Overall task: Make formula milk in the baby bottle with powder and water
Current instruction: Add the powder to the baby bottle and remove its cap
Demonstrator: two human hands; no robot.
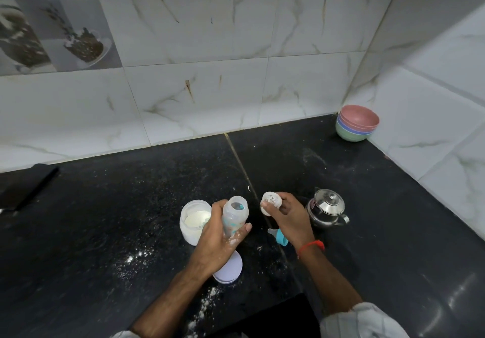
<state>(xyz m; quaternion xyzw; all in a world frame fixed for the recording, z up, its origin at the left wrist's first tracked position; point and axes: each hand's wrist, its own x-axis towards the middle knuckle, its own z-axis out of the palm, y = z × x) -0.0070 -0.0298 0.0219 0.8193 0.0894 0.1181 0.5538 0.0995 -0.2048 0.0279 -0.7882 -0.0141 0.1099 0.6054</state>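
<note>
My left hand (217, 240) grips the open baby bottle (235, 214) upright above the black counter, its mouth uncovered. My right hand (287, 215) pinches a small white scoop (271, 202) just right of the bottle's mouth, with bits of powder stuck to it. An open white powder jar (194, 220) with powder inside stands left of the bottle, partly behind my left hand. The bottle's teal ring and teat (279, 236) lie on the counter under my right wrist. A small steel kettle (326, 209) with its lid on stands right of my right hand.
A round white lid (228, 268) lies flat beneath my left wrist. Spilled powder (136, 257) dots the counter at front left. Stacked coloured bowls (357, 126) sit in the back right corner by the tiled walls. A dark flat object (26, 188) lies at far left.
</note>
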